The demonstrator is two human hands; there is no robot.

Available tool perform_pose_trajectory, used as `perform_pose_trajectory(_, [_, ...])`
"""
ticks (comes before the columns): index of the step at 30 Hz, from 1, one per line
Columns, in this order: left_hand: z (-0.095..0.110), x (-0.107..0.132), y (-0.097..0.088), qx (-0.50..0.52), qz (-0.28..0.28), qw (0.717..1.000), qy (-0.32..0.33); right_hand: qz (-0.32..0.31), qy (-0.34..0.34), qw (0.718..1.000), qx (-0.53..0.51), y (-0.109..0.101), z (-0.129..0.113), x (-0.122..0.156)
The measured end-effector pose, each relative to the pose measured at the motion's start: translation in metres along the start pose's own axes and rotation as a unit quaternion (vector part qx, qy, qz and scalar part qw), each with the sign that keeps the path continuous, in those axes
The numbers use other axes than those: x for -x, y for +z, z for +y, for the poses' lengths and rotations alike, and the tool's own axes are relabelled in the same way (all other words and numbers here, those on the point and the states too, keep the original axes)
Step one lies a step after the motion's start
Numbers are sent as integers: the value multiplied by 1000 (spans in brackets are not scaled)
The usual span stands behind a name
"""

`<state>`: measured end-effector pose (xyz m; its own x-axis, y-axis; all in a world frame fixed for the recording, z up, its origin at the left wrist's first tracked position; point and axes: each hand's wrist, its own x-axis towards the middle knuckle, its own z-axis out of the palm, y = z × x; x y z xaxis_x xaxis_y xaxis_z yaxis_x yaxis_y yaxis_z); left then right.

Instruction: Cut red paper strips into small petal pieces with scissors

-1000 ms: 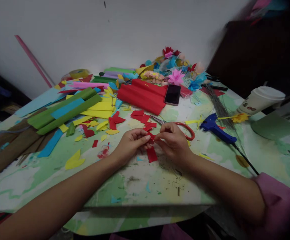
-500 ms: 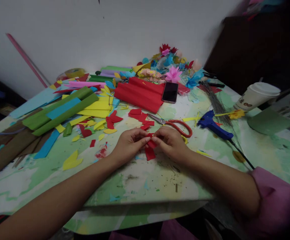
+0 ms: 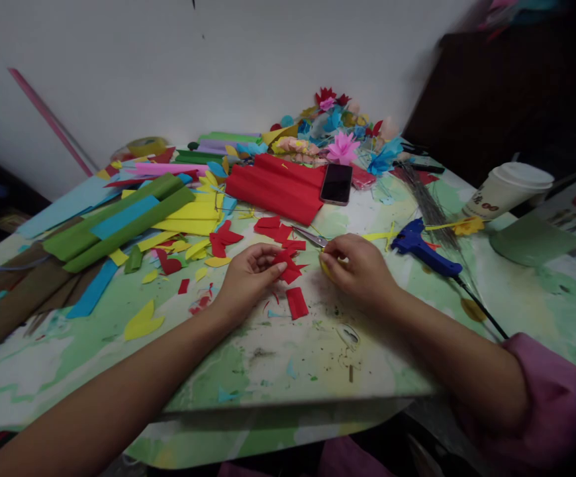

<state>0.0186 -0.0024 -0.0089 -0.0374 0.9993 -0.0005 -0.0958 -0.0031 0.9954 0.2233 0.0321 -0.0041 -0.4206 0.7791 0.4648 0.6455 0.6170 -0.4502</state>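
My left hand point(image 3: 247, 278) pinches a small folded red paper piece point(image 3: 288, 266) between thumb and fingers, just above the table. My right hand point(image 3: 360, 268) is apart from that piece, to its right, fingers curled over the handles of the scissors point(image 3: 310, 236). Only the metal blades stick out to the left, and a bit of yellow shows at the fingertips. A short red paper strip point(image 3: 297, 303) lies on the paint-stained table point(image 3: 278, 358) between my hands.
Red scraps point(image 3: 273, 228), folded red crepe paper point(image 3: 278, 185) and a phone point(image 3: 336, 183) lie behind my hands. A blue glue gun point(image 3: 420, 248), wire stems and a lidded paper cup point(image 3: 509, 189) are at the right. Green, yellow and blue paper sheets point(image 3: 124, 218) fill the left; paper flowers point(image 3: 342, 129) sit at the back.
My right hand let go of the red piece and moved right onto the scissors' handles. My left hand kept the red piece. The red strip now lies on the table.
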Motion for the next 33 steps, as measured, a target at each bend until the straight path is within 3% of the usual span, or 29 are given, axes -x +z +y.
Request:
perform_pose_trajectory(5, [-2, -4, -6, 24, 7, 1000, 2, -68, 73, 980, 170, -10, 10, -3])
perform_pose_trajectory(14, [-5, -7, -7, 32, 30, 999, 10, -146, 119, 951, 245, -16, 10, -3])
perform_pose_trajectory(20, [-6, -7, -8, 14, 26, 999, -14, -166, 163, 946, 228, -16, 9, -6])
perform_pose_trajectory(26, [-6, -7, -9, 57, 20, 997, -43, -128, 202, 959, 151, -15, 9, -4])
perform_pose_trajectory(30, [-5, -8, -9, 87, 17, 995, -51, -59, 187, 980, 37, -9, 13, -1])
perform_pose_trajectory(33, [-4, -9, -11, 89, 6, 994, -60, -24, 133, 989, -62, -2, 11, 2])
